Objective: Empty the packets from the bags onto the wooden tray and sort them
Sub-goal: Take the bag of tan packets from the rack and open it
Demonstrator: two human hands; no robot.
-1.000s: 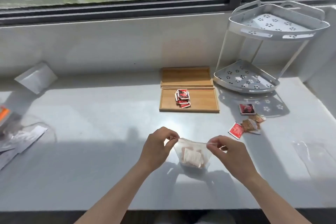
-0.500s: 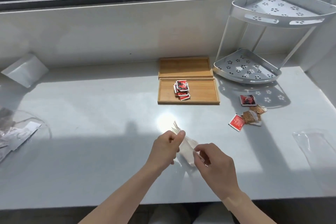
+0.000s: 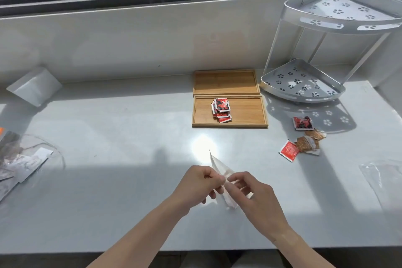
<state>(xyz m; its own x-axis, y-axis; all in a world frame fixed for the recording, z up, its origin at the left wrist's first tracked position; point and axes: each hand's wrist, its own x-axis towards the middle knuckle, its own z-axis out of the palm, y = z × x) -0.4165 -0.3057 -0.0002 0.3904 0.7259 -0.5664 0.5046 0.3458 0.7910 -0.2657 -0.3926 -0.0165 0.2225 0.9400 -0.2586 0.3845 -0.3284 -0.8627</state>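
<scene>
Working open a small clear bag (image 3: 219, 172) of pale packets at six o'clock: left hand (image 3: 199, 183) pinching one lip, right hand (image 3: 253, 193) curling onto the other. Wooden tray (image 3: 245, 113) lying at twelve o'clock, holding a stack of red packets (image 3: 221, 110). Next, likely: parting the lips, carrying toward twelve o'clock, tipping out.

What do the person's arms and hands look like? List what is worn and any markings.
Both forearms are bare right down to the bottom edge of the picture; no sleeve shows. The left hand and the right hand wear no gloves, and no ring, watch or bracelet can be seen. No markings show on either arm.
</scene>
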